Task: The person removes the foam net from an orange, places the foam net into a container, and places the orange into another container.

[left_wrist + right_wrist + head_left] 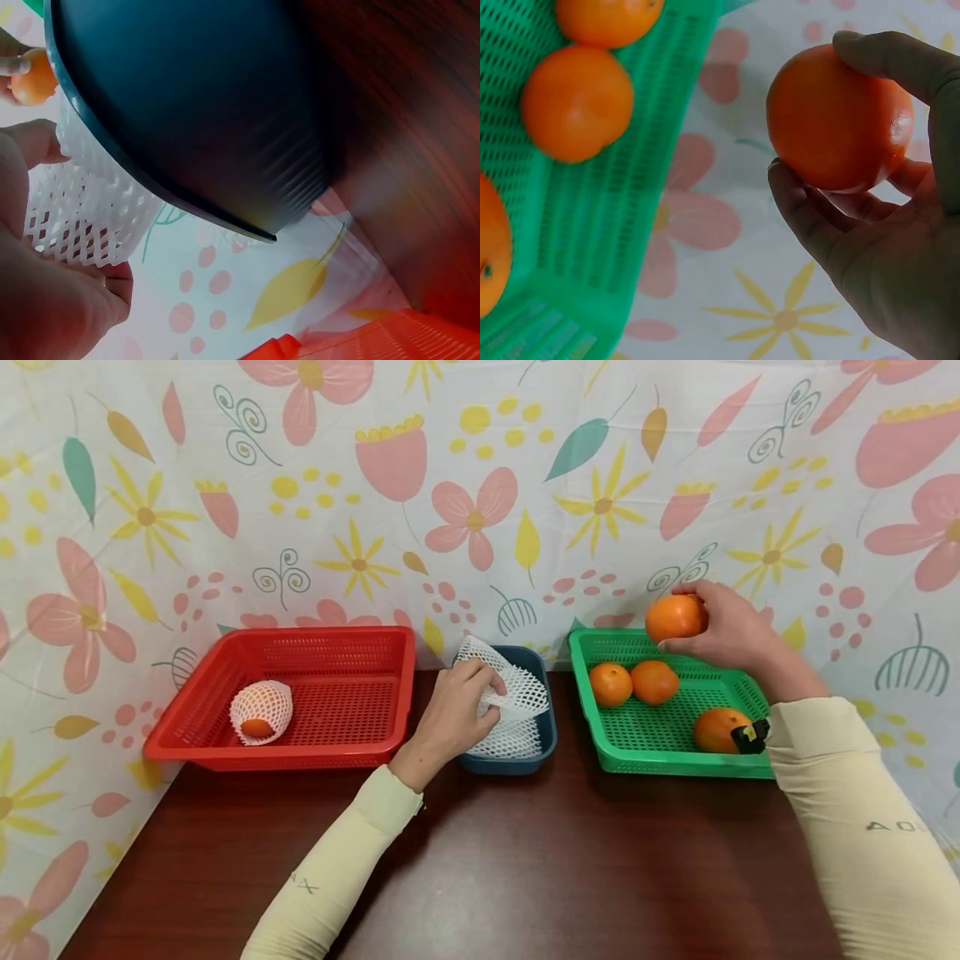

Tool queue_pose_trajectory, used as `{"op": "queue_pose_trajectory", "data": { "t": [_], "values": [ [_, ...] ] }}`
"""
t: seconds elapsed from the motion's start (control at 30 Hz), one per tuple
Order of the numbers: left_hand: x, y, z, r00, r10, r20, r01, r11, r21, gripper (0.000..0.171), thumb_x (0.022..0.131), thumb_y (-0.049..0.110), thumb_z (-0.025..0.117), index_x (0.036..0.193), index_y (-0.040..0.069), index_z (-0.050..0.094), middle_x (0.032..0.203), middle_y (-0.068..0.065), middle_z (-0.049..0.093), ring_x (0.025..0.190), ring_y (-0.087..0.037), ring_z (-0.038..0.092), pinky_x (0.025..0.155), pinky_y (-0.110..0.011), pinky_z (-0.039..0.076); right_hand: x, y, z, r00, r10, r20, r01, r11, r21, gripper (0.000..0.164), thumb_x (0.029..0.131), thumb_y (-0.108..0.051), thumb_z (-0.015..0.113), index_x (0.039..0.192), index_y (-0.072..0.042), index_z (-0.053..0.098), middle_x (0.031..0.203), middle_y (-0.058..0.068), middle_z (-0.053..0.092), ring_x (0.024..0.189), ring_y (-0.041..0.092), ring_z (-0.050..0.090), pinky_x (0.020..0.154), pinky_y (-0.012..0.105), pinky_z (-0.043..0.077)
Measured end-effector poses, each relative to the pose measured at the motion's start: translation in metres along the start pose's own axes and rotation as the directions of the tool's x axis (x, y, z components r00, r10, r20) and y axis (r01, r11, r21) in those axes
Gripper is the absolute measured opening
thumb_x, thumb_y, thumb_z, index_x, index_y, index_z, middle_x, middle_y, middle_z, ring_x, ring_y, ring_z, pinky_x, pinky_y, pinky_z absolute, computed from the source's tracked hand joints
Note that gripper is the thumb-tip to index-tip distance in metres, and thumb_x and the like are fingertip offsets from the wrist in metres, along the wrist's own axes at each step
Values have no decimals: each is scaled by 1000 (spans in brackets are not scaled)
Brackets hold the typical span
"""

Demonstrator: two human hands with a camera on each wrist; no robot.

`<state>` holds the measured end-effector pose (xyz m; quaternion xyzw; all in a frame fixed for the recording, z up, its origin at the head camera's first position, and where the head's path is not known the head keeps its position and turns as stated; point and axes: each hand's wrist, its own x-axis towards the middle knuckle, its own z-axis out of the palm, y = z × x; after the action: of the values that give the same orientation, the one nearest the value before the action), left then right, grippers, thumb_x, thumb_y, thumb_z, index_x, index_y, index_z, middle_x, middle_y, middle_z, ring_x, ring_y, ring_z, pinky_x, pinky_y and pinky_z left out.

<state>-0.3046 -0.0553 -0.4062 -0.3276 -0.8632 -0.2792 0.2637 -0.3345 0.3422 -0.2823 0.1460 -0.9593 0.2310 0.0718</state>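
Note:
At the blue bin [551,727], my left hand [456,706] grips a white foam net sleeve [528,689]; in the left wrist view the sleeve [90,217] lies between thumb and fingers. More white netting [510,739] sits inside that bin. My right hand [731,628] holds an orange [670,618] above the back edge of the green basket [675,764], thumb on one side and fingers on the other, as the right wrist view shows with the orange [836,120]. Three more oranges lie in the green basket, one [718,730] partly covered by the wrist camera.
On the left stands a red basket [300,752] with one orange in a foam net [262,710]. All three containers stand on a dark wooden table [570,860], against a flower-patterned cloth [480,443] hanging behind them.

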Motion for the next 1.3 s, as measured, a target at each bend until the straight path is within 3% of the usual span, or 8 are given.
{"op": "queue_pose_trajectory", "data": {
  "t": [0.13, 0.3, 0.47, 0.63, 1.07, 1.3],
  "values": [
    [0, 0, 0, 1000, -13, 19, 13, 1000, 2, 16, 86, 8, 72, 99, 15, 70, 103, -1, 65, 96, -20, 60, 86, -40, 47, 1, 15, 0, 998, 33, 47, -31, 999, -35, 82, 90, -22, 86, 149, 11, 39, 133, 35, 53, 109, 49, 55, 90, 63, 46],
    [-1, -2, -2, 999, -21, 37, 21, 1000, 1, 15, 86, 9, 72, 100, 15, 70, 104, -1, 65, 97, -20, 60, 87, -39, 48, 0, 27, 1, 994, 91, 63, -89, 995, -33, 82, 90, -30, 85, 148, 8, 42, 130, 32, 56, 105, 44, 57, 85, 52, 47],
    [-4, -5, -2, 996, -44, 76, 45, 999, -6, 16, 86, 10, 74, 101, 14, 70, 106, -1, 65, 100, -19, 59, 91, -38, 49, -3, 38, 3, 987, 137, 89, -136, 991, -9, 67, 93, -28, 83, 142, 0, 47, 122, 28, 59, 102, 40, 57, 83, 47, 45],
    [-6, -7, -2, 993, -59, 98, 60, 998, -7, 15, 87, 10, 73, 101, 15, 70, 107, -1, 66, 101, -20, 60, 95, -38, 49, -5, 47, 4, 974, 179, 141, -177, 984, -23, 55, 94, -29, 81, 131, 1, 51, 114, 24, 61, 100, 39, 57, 85, 47, 45],
    [-8, -10, -2, 991, -39, 132, 43, 999, -27, 15, 85, 6, 69, 98, 13, 69, 103, -1, 65, 97, -20, 62, 91, -37, 50, -7, 63, 2, 957, 233, 172, -223, 972, -78, 74, 94, -33, 79, 139, 13, 44, 120, 32, 58, 95, 42, 57, 80, 48, 48],
    [-9, -11, -2, 979, -61, 194, 65, 998, -14, 18, 85, 10, 70, 101, 15, 69, 106, 0, 64, 98, -20, 62, 92, -37, 50, -10, 79, 4, 956, 223, 190, -216, 975, -60, 74, 93, -25, 79, 147, 11, 44, 122, 33, 59, 95, 40, 58, 75, 40, 48]
  ]
}}
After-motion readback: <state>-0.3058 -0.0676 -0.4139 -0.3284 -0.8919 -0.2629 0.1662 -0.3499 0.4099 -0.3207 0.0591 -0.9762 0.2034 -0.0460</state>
